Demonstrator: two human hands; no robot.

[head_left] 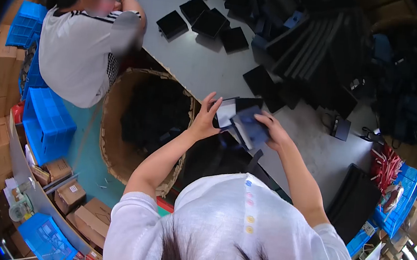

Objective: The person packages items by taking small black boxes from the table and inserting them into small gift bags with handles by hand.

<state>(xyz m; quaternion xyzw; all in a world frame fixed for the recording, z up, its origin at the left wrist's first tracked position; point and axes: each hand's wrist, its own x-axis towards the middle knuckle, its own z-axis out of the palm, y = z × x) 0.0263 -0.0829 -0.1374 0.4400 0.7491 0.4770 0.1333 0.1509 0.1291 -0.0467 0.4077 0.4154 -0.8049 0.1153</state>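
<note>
In front of my chest, over the table edge, I hold a small dark blue box (pixel 252 126) whose pale inner faces show. My left hand (pixel 205 118) is curled round the left side, thumb below and fingers above, by a white panel (pixel 226 112). My right hand (pixel 273 129) grips the blue right part, thumb and fingers closed on it. Whether the blue part and the white panel are joined cannot be made out. Just beyond my hands, flat black boxes (pixel 260 80) lie on the grey table (pixel 195 62).
Stacked black trays (pixel 309 44) fill the far right of the table. A large cardboard bin (pixel 110 142) with dark items stands left of me. A co-worker (pixel 76 55) sits at the table's left side. Blue crates (pixel 49 123) and cartons (pixel 69 193) stand at left.
</note>
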